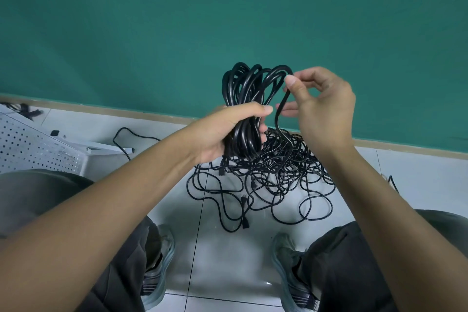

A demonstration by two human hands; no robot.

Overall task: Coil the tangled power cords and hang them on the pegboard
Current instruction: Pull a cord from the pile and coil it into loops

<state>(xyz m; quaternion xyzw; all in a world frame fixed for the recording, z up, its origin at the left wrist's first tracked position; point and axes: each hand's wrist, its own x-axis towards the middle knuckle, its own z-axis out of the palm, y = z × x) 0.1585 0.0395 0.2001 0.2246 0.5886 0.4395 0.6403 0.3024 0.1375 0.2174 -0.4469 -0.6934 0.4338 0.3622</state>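
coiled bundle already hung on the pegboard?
No: the left hand grips the black coiled cord bundle above the floor, while the white perforated metal pegboard lies off to the left.

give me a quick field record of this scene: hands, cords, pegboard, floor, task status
left hand: left hand grips the coiled bundle of black cord at its lower part
right hand: right hand pinches the top of the newest loop
loose cord: tangled pile on the white tile floor, in front of the shoes
pegboard: white pegboard lies at far left, nothing visibly hung on it
backdrop: green wall
task status: coiling under way, most cord not yet coiled
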